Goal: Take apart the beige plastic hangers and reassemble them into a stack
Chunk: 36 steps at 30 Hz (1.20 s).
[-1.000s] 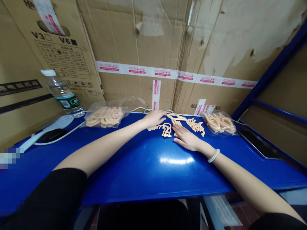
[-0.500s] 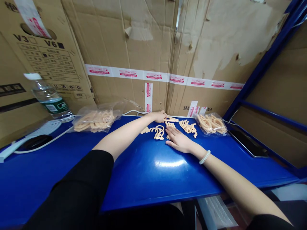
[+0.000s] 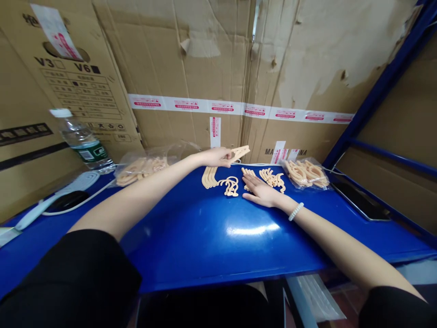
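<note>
My left hand is closed on the near end of a flat, beige plastic hanger piece, lifted above the back of the table. Below it, a row of curved beige hanger arms lies side by side, with a cluster of hook-ended pieces just to the right. My right hand rests flat with fingers stretched out, its fingertips over another group of beige pieces that it partly hides. Further right lies a loose pile of curved beige pieces.
Clear bags of beige pieces stand at left and right. A water bottle, a white brush-like tool and a black mouse-like object are at the left. A phone lies far right. Cardboard walls the back.
My left hand has risen off the table, lifting the hanger piece, and the curved arms under it now show more. My right hand stays flat on its group. The view has shifted slightly.
</note>
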Available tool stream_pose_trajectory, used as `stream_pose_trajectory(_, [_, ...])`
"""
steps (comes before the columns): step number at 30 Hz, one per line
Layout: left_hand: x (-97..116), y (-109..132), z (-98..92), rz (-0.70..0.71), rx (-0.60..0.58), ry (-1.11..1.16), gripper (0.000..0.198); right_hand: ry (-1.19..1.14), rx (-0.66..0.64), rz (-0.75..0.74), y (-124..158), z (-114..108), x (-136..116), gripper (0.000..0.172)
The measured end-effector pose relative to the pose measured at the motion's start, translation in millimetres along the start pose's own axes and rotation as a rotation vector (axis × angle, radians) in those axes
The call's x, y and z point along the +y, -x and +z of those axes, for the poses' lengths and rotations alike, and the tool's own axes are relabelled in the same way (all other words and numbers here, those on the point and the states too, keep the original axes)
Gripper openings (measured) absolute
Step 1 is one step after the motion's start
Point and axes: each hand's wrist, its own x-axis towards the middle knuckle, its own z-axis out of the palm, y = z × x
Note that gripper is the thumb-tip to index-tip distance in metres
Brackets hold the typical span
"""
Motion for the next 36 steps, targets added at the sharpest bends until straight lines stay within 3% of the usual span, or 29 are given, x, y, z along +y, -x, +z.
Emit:
stream_pose_trajectory(3, [7.9, 40.3, 2.5, -0.022, 0.193, 0.136, 0.031, -0.023, -0.016, 0.014, -9.3, -2.4, 15.0, 0.091])
stream_pose_trajectory(5, [17.6, 66.2, 14.1, -0.091, 0.333, 0.325, 0.031, -0.033, -0.026, 0.010, -14.5, -4.4, 21.8, 0.091])
stream_pose_trajectory(7, [31.0, 89.2, 30.3, -0.187, 0.393, 0.537, 0.033, -0.036, -0.037, 0.002, -17.8, -7.5, 23.1, 0.092])
stream_pose_trajectory(10, [54.2, 116.0, 56.5, -0.263, 0.428, 0.806, 0.033, -0.053, 0.025, 0.009, -19.2, -12.5, 8.9, 0.089])
stream_pose_trajectory(12, [68.0, 127.5, 72.8, -0.290, 0.537, 0.899, 0.036, -0.070, 0.085, -0.024, -18.5, -13.6, -12.3, 0.085])
stream_pose_trajectory(16, [83.0, 133.7, 97.6, -0.395, 0.642, 1.037, 0.046, -0.058, 0.061, -0.174, -16.5, -4.4, -62.8, 0.080])
stream_pose_trajectory(19, [83.9, 128.6, 106.7, -0.400, 0.721, 1.114, 0.051, -0.018, 0.018, -0.120, -18.5, 7.9, -82.5, 0.090])
stream_pose_trajectory(23, [80.7, 124.2, 109.8, -0.441, 0.779, 1.221, 0.056, 0.011, -0.013, -0.027, -33.3, 13.8, -75.9, 0.094])
stream_pose_trajectory(29, [79.5, 129.6, 105.4, -0.504, 0.795, 1.259, 0.058, 0.044, -0.093, 0.046, -64.8, 4.2, -55.9, 0.086])
stream_pose_trajectory(31, [79.9, 131.0, 103.4, -0.513, 0.814, 1.258, 0.058, 0.047, -0.052, 0.035, -68.1, 1.6, -59.0, 0.078])
stream_pose_trajectory(36, [80.0, 130.9, 102.5, -0.507, 0.798, 1.236, 0.055, 0.094, 0.193, 0.085, -65.6, -1.3, -85.5, 0.051])
